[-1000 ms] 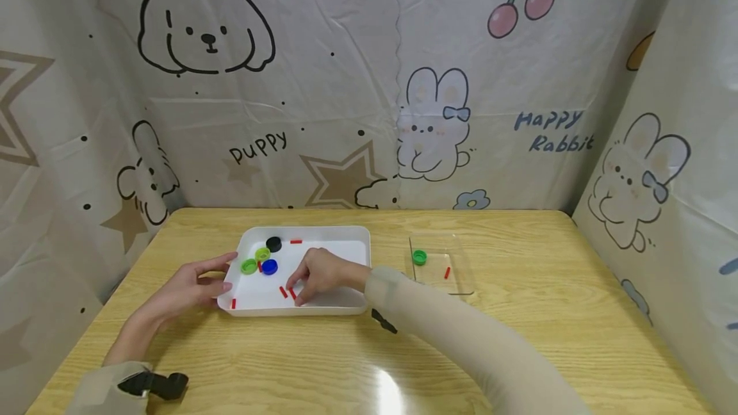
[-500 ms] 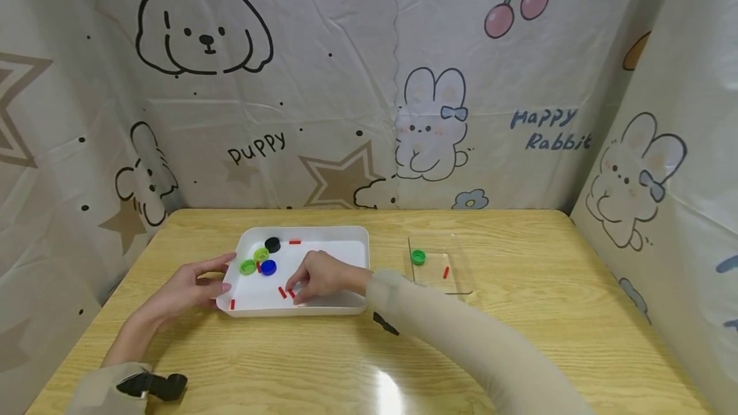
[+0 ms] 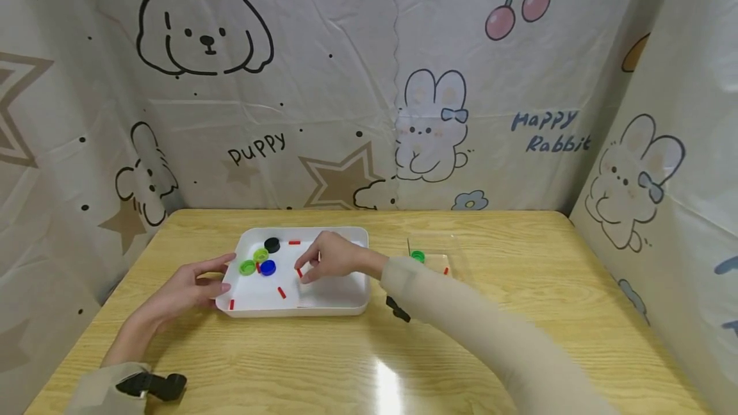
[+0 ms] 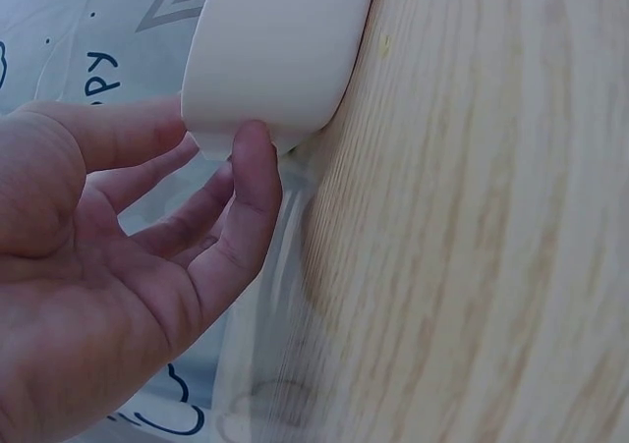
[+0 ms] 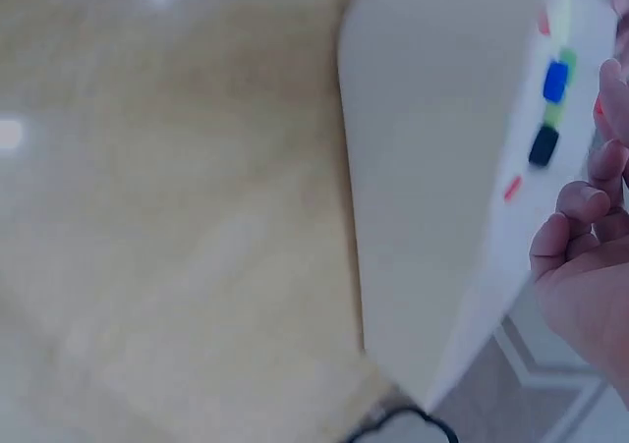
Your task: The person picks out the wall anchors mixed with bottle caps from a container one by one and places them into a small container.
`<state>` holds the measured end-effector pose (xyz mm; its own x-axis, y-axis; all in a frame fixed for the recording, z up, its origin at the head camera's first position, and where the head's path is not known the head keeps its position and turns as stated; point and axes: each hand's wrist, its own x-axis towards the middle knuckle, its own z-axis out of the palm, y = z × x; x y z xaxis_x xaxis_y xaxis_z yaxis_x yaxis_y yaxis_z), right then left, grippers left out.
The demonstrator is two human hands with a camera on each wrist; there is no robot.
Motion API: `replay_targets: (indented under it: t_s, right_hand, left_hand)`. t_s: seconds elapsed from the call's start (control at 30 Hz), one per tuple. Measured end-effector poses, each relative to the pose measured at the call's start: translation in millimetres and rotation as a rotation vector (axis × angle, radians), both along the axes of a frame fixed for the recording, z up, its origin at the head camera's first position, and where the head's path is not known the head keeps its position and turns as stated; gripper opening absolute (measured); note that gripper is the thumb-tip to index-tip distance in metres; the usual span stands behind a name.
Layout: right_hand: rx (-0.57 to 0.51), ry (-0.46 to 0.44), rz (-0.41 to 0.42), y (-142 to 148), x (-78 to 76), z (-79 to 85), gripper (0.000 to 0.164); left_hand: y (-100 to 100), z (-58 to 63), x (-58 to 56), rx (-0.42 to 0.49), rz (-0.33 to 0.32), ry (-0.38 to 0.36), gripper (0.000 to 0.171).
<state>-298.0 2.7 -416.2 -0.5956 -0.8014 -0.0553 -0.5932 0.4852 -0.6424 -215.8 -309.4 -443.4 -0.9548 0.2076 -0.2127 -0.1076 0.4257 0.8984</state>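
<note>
My left hand (image 3: pixel 187 284) holds the left end of a shallow white tray (image 3: pixel 334 311). Its thumb reaches the rim in the left wrist view, while another fingertip presses the tray's outer wall (image 4: pixel 285 50). Over the middle of the tray, my right hand (image 3: pixel 334 258) pinches a small red stick (image 3: pixel 299 272) between thumb and fingers. Another red stick (image 3: pixel 281 292) lies below it on the tray floor. Toward the left are a blue cap (image 3: pixel 268 268), light green caps (image 3: pixel 246 268) and a black cap (image 3: pixel 271 245). The right wrist view is blurred and shows the right fingers at its edge.
A clear shallow container (image 3: pixel 429 235) stands right of the tray, partly hidden by the right sleeve. It contains a green cap (image 3: pixel 418 256) and a red stick (image 3: pixel 446 271). Further red sticks lie near the tray's back wall (image 3: pixel 295 242) and front left corner. A printed curtain (image 3: pixel 346 82) hangs behind the table.
My right hand has lifted a red stick from near the tray's front and moved back and slightly right with it. The left hand has stayed at the tray's end.
</note>
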Motion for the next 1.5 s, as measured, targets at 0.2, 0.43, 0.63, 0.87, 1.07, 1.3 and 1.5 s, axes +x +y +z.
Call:
replay_targets:
  t_s: [0.2,0.43,0.63,0.87,1.07,1.3,1.5]
  right_hand:
    - [-0.014,0.011,0.014,26,-6.0,28.3,0.026]
    - [-0.034,0.056,-0.012,68,-5.3,49.3,0.022]
    - [-0.087,0.044,-0.054,116,-6.4,56.3,0.022]
    - [-0.079,0.031,-0.145,174,-7.2,55.8,0.023]
    - [-0.06,0.009,-0.173,208,-1.7,44.6,0.015]
    - [-0.031,-0.004,-0.232,227,3.6,31.8,0.025]
    - [-0.04,-0.003,-0.241,234,5.6,22.8,0.03]
  left_hand:
    - [-2,-0.7,-0.1,0.011,-0.009,0.003,0.07]
    - [-3,-6.7,5.2,0.008,-0.009,-0.012,0.071]
    - [-4,-8.4,7.9,0.024,0.007,-0.03,0.071]
    - [-6,-4.7,5.8,0.004,0.002,-0.013,0.071]
    - [-4,-2.2,2.6,-0.003,-0.013,-0.007,0.072]
    - [-3,-1.5,-0.4,-0.006,-0.014,0.001,0.072]
    - [0,0.5,-0.8,-0.002,-0.016,0.005,0.072]
